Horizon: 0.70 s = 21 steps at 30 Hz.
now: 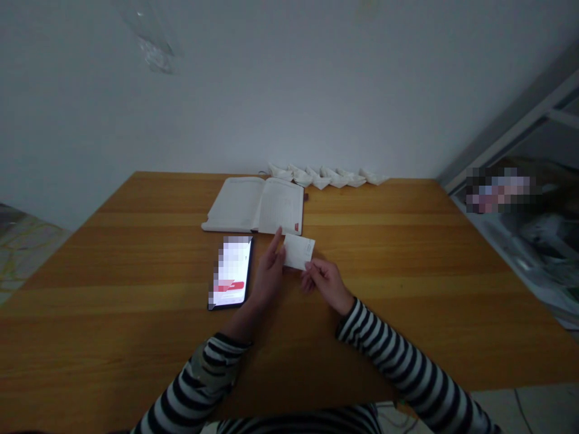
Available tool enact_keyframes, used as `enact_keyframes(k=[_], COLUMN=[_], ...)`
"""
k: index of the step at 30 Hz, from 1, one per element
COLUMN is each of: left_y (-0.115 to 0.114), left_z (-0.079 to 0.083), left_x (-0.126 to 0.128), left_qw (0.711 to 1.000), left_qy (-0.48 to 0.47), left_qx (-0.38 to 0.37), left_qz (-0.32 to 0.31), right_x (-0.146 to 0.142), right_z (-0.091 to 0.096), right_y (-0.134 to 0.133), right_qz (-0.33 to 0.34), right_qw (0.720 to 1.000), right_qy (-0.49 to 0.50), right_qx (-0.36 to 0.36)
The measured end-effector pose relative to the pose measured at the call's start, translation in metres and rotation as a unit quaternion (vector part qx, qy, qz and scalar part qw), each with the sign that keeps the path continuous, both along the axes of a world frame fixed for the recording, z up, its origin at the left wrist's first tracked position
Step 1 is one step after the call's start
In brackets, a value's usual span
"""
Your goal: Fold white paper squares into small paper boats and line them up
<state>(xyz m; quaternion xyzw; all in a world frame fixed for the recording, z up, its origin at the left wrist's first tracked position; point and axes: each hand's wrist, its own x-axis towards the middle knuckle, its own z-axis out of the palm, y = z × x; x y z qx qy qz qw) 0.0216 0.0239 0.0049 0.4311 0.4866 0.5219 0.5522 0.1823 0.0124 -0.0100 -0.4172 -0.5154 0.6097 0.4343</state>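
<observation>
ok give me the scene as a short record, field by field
left hand: holding the left edge of a small white paper
right hand: pinching its lower right corner
phone: screen lit, left of the left hand
notebook: open, beyond the phone
folded paper shapes: white, in a row at the back of the table
sleeves: dark and light stripes

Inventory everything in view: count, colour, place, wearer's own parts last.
Paper piece: one, white, in both hands
Notebook: one, white pages, open, far side
Phone: one, dark-edged, left of left hand
Paper boats: six, white, along back edge
Table: one, brown wood, centre
Wall: one, greyish, behind table
Clear plastic: one, transparent, upper-left wall
Shelving: one, grey, right; contents unclear
Patterned surface: one, yellowish, far left
Floor: one, pale, lower right
Left hand: one, bare, paper's left edge
Right hand: one, bare, paper's lower right corner
Striped top: one, black and white, sleeves and bottom edge
</observation>
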Motion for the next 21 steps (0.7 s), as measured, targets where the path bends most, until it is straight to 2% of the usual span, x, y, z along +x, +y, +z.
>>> enact_keyframes(k=[6,11,12,16,18,21], left_y=[-0.001,0.005,0.006,0.008,0.007,0.007], left_z=[0.005,0.003,0.002,0.006,0.010,0.014], left_x=[-0.001,-0.010,-0.013,-0.024,-0.026,-0.024], left_qw=[0.993,0.992,0.990,0.978,0.975,0.975], left_qy=[-0.028,0.007,0.014,0.023,0.020,-0.003], left_qx=[0.017,0.025,0.022,-0.010,-0.023,-0.026], left_qz=[-0.111,-0.127,-0.139,-0.207,-0.219,-0.223], right_x=[0.006,0.016,0.020,0.035,0.040,0.041], right_z=[-0.001,0.005,0.006,0.009,0.007,0.002], right_y=[0.003,0.009,0.011,0.019,0.022,0.025], right_qz=[-0.021,-0.116,-0.106,0.024,0.049,0.029], right_qw=[1.000,0.987,0.985,0.978,0.981,0.990], right_qy=[-0.005,0.010,0.001,-0.051,-0.040,-0.026], right_qx=[0.018,0.114,0.139,0.199,0.186,0.134])
